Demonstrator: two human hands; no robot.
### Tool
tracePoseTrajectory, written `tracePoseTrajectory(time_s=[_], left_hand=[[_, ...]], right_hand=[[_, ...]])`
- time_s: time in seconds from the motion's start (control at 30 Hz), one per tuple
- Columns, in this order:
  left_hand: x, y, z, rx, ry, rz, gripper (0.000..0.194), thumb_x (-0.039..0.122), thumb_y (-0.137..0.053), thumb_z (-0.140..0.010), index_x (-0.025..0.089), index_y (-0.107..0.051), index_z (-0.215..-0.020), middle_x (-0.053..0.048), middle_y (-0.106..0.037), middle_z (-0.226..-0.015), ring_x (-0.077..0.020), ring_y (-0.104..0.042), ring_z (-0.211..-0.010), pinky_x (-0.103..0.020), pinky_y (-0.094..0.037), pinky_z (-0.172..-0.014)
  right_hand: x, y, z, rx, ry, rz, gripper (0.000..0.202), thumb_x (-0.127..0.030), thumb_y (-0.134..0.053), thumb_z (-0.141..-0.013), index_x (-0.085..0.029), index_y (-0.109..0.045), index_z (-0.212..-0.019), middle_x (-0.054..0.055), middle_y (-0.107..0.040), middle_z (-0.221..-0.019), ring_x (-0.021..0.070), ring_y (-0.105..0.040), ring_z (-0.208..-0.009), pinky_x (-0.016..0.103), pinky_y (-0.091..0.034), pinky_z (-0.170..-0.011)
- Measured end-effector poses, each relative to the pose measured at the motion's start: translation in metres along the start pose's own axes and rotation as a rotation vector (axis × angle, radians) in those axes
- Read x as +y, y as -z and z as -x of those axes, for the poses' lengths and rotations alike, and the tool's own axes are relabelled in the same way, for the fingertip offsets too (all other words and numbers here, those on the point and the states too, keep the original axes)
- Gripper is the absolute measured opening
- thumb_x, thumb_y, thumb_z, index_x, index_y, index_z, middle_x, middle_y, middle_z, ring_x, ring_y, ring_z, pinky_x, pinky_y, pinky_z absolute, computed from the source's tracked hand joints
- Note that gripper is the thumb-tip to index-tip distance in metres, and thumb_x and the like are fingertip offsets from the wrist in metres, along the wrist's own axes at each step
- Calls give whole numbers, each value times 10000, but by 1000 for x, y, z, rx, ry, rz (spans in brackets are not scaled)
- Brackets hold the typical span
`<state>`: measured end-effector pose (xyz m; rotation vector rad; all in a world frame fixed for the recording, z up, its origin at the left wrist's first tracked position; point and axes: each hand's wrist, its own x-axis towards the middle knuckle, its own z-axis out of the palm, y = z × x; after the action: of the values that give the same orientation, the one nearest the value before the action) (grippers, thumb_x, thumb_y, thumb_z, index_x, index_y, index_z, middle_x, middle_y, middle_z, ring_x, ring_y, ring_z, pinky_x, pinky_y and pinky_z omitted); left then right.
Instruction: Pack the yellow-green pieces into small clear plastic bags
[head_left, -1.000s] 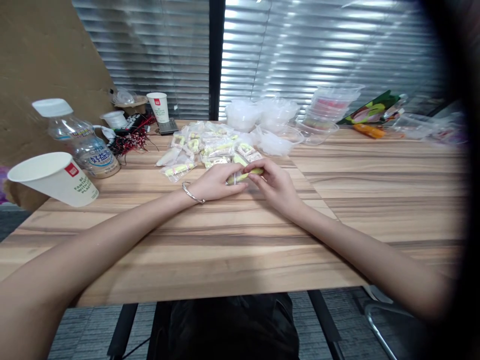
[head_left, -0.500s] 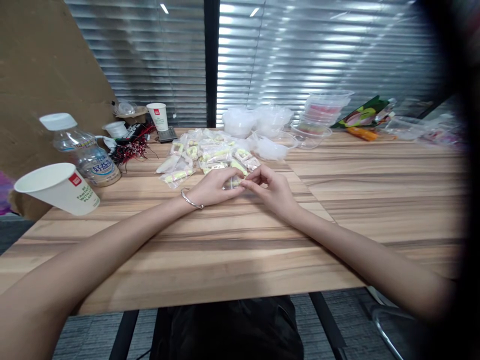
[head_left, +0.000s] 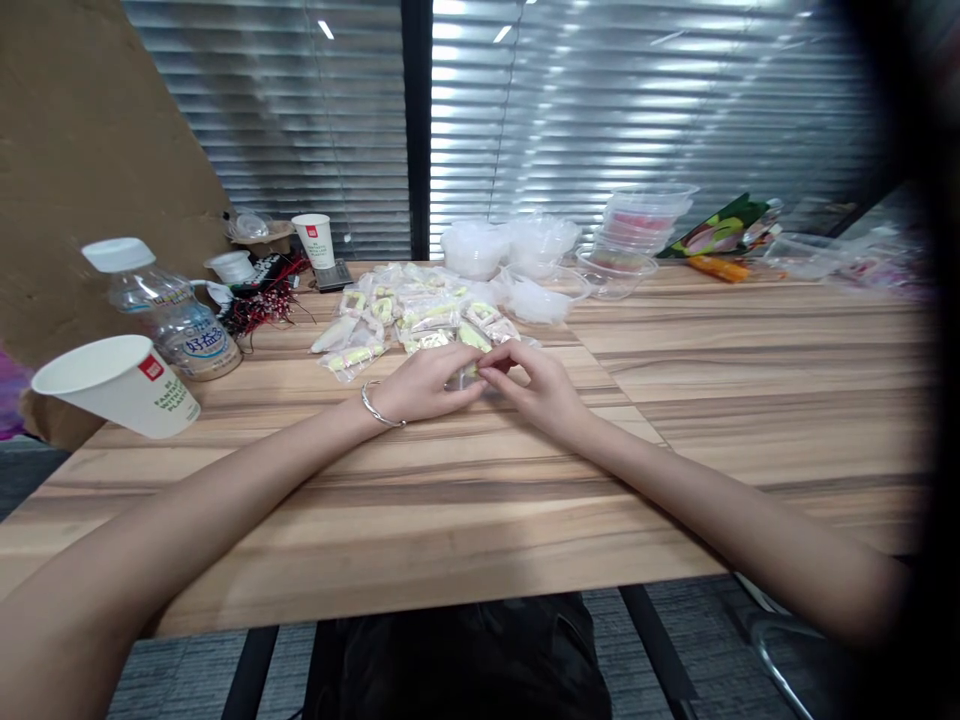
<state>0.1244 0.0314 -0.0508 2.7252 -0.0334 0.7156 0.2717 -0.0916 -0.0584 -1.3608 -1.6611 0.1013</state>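
A small clear packet (head_left: pixel 466 375) with yellow-green contents sits at the centre of the frame, just above the wooden worktop (head_left: pixel 750 400). The left hand (head_left: pixel 424 385) and right hand (head_left: pixel 536 385) meet on it, each grip pinching the packet by its fingertips. Just behind lies a pile of similar packets (head_left: pixel 412 315). A tipped paper cup (head_left: pixel 120 385) and a plastic bottle (head_left: pixel 169 310) lie at the left edge.

Both forearms are bare, with no sleeves visible. The left hand (head_left: pixel 424 385) carries a thin silver bangle (head_left: pixel 375 405) at the wrist. The right hand (head_left: pixel 536 385) carries no ring, watch or band. Dark clothing (head_left: pixel 457 655) covers the lap below the table edge.
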Motion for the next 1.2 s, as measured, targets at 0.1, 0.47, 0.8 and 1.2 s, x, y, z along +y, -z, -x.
tracePoseTrajectory(time_s=[0.1,0.47,0.8,1.2], left_hand=[[1,1,1,-7,-41,-17,249,324,-458,-879,147,-573,-1011,-75,-629,-888,-172,-583,-804,-267,-433,-718],[-2,1,6,57,-275,-190,272,300,-461,-875,150,-551,-1083,-66,-623,-813,-156,-578,-739,-257,-451,-661],[-4,2,8,39,-328,-351,274,347,-441,-885,158,-558,-1045,-55,-595,-754,-157,-568,-699,-255,-447,-622],[-6,3,4,60,-45,-87,153,264,-447,-869,171,-562,-908,-21,-587,-749,-135,-539,-689,-239,-400,-629]], right_hand=[[0,-1,1,13,-82,-31,107,-294,-560,-853,-190,-543,-833,11,-579,-753,145,-538,-684,272,-421,-633],[6,-3,1,-110,-325,-160,253,-413,-601,-793,-198,-469,-812,-72,-409,-549,91,-393,-491,205,-285,-464],[-4,-4,4,-63,-262,-65,179,-349,-569,-820,-191,-491,-787,-44,-481,-586,105,-439,-530,217,-320,-491],[0,1,-5,46,-173,-281,178,-351,-550,-862,-183,-555,-921,30,-592,-846,145,-573,-756,266,-468,-666]])
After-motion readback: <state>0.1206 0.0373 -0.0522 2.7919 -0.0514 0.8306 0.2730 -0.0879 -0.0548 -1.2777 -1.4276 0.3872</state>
